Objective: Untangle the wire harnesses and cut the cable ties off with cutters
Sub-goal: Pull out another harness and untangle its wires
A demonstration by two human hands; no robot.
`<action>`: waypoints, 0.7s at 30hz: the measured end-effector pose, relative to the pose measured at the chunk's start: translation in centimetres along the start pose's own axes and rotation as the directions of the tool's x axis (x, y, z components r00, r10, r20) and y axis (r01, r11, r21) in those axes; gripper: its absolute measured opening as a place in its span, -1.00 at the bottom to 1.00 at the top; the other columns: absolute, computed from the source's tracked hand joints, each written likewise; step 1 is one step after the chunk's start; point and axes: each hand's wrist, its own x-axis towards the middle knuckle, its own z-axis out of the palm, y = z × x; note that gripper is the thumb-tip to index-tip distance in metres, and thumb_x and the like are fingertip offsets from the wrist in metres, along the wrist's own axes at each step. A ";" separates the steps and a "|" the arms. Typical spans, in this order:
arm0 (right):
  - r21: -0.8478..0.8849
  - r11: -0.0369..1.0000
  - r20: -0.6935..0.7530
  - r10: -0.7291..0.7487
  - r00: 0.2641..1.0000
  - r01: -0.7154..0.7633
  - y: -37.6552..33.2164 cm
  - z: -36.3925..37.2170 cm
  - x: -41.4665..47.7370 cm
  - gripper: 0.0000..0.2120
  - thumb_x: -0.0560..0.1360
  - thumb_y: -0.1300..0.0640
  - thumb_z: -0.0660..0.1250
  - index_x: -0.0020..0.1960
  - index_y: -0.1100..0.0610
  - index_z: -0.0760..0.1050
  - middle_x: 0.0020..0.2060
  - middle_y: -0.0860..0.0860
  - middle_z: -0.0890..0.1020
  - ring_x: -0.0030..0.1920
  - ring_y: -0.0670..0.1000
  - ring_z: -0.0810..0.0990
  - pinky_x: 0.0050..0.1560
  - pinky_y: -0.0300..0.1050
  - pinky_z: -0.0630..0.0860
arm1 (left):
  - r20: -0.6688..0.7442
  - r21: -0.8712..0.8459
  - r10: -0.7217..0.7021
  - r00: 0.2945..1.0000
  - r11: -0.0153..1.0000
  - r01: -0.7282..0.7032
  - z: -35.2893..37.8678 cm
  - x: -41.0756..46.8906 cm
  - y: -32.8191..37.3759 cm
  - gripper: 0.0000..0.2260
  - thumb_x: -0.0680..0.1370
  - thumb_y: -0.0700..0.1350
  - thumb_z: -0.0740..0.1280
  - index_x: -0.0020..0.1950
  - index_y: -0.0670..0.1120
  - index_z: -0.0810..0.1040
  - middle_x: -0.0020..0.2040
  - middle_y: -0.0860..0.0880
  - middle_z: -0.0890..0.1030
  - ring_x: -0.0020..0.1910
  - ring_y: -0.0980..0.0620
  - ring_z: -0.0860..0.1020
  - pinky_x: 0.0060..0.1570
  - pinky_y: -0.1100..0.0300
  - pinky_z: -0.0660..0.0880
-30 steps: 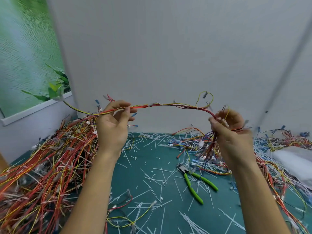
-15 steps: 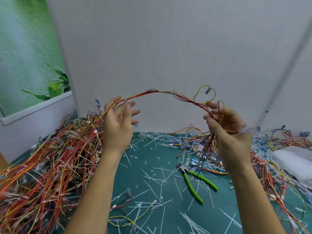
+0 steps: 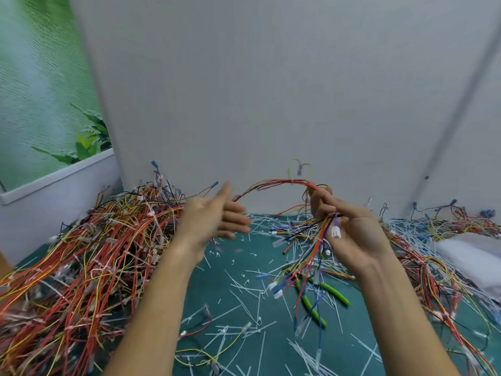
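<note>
Left hand [image 3: 214, 221] newly empty above table [image 3: 217, 283]

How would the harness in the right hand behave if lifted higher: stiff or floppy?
Probably floppy: the harness arcs out of the right hand and its loose ends droop toward the table. Likely light, since one hand carries it. Its dangling connectors may snag the cutters below.

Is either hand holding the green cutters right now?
No, the cutters lie on the mat; the right hand grips a wire bundle, the left hand is open.
</note>
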 end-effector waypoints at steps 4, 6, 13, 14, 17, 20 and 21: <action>-0.042 0.995 0.005 0.087 0.996 -0.087 2.1 0.1 0.4 -0.84 0.45 0.41 0.29 0.01 0.29 0.52 0.03 0.22 0.60 -0.11 0.01 0.65 -0.35 -0.35 0.49 | 0.258 -0.150 0.046 0.965 0.989 -0.007 4.1 -1.1 -0.2 -0.49 0.63 0.22 0.19 0.20 -0.21 0.60 0.08 -0.15 0.73 0.07 -0.12 0.71 -0.21 0.16 0.63; -0.100 0.986 0.023 0.135 0.991 -0.133 2.7 -0.1 0.5 -0.82 0.45 0.41 0.32 0.03 0.27 0.50 0.00 0.20 0.60 -0.12 0.03 0.65 -0.33 -0.34 0.51 | 0.169 -0.328 0.121 0.978 0.943 -0.060 4.8 -1.3 -0.2 -0.63 0.67 0.09 0.20 0.22 -0.17 0.59 0.11 -0.13 0.72 0.07 -0.08 0.70 -0.19 0.18 0.59; -0.733 0.679 0.015 -0.055 0.998 0.048 2.3 -1.1 0.6 -0.52 0.37 -0.02 0.60 0.17 0.22 0.62 0.13 0.14 0.69 0.05 0.12 0.74 0.09 -0.09 0.66 | -0.012 -0.477 0.158 0.987 0.867 -0.145 3.1 -1.2 0.8 -0.75 0.61 0.02 0.30 0.13 -0.12 0.61 0.09 -0.17 0.72 0.04 -0.08 0.71 -0.26 0.26 0.61; -0.859 0.508 0.022 -0.085 0.996 0.062 2.1 -1.2 0.3 -0.36 0.31 -0.18 0.63 0.27 0.09 0.59 0.23 0.06 0.66 0.09 0.05 0.73 0.13 -0.06 0.65 | -0.028 -0.528 0.148 0.989 0.838 -0.140 2.8 -1.2 1.0 -0.77 0.62 -0.01 0.30 0.13 -0.13 0.61 0.09 -0.18 0.72 0.03 -0.08 0.72 -0.22 0.24 0.63; -0.997 0.049 0.050 -0.168 0.985 0.059 1.8 -1.3 -0.2 -0.01 0.12 -0.50 0.55 0.45 -0.19 0.35 0.33 -0.18 0.49 0.18 -0.19 0.63 0.07 -0.20 0.56 | -0.077 -0.658 0.091 0.993 0.744 -0.119 2.3 -0.9 1.7 -0.81 0.63 -0.04 0.30 0.10 -0.13 0.60 0.03 -0.18 0.73 -0.01 -0.05 0.73 -0.16 0.26 0.63; -0.992 -0.096 0.088 -0.078 0.993 0.080 2.2 -1.9 -0.1 0.02 0.13 -0.52 0.53 0.48 -0.22 0.27 0.38 -0.17 0.41 0.25 -0.24 0.52 0.11 -0.28 0.48 | -0.078 -0.744 0.035 0.996 0.663 -0.082 2.4 -1.0 2.1 -0.83 0.65 -0.05 0.29 0.04 -0.11 0.61 -0.08 -0.12 0.75 -0.09 0.02 0.74 -0.21 0.29 0.62; -0.990 -0.117 0.077 -0.007 0.997 0.076 2.5 -2.0 0.0 0.01 0.14 -0.51 0.54 0.48 -0.22 0.28 0.40 -0.19 0.42 0.25 -0.23 0.53 0.16 -0.26 0.48 | -0.073 -0.769 0.021 0.997 0.636 -0.070 2.4 -1.1 2.3 -0.82 0.65 -0.05 0.29 -0.01 -0.10 0.64 -0.12 -0.10 0.75 -0.12 0.04 0.74 -0.23 0.29 0.62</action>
